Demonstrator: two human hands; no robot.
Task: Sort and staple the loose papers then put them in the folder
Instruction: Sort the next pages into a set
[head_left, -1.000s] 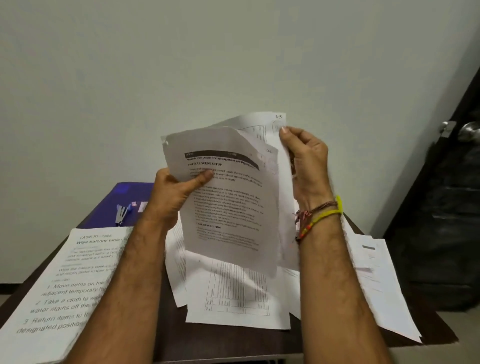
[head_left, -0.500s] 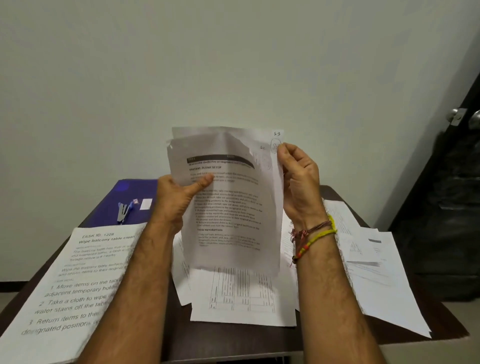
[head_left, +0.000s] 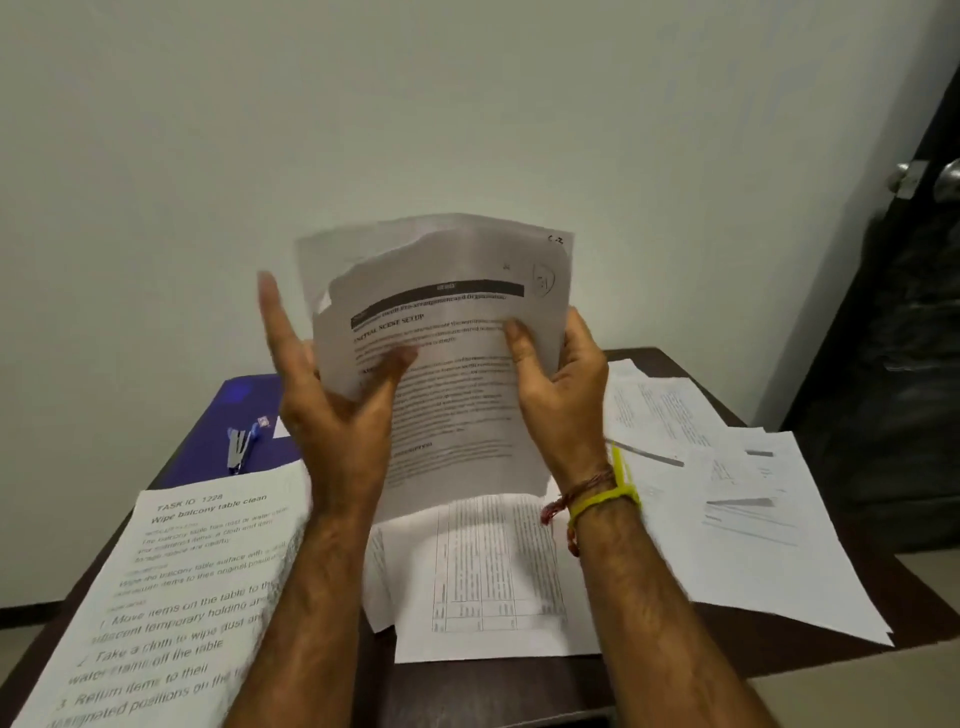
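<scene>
I hold a small stack of printed sheets (head_left: 457, 395) upright above the table's middle. My right hand (head_left: 563, 400) grips the stack's right edge, thumb on the front page. My left hand (head_left: 332, 410) is at the left edge with its thumb pressed on the front page and its fingers spread upward, blurred. A blue folder (head_left: 223, 431) lies at the back left of the table with a small stapler (head_left: 240, 448) on top of it. More loose papers lie flat: a table sheet (head_left: 493, 582) under my hands, a text sheet (head_left: 171, 597) front left, several sheets (head_left: 727, 499) on the right.
The dark wooden table (head_left: 519, 691) stands against a pale wall. A dark door with a metal knob (head_left: 950, 179) is at the right. The right-hand papers overhang the table's right edge.
My right hand slid down from the stack's top corner to its right edge. My left hand's fingers opened and spread upward. The sheets now line up more squarely.
</scene>
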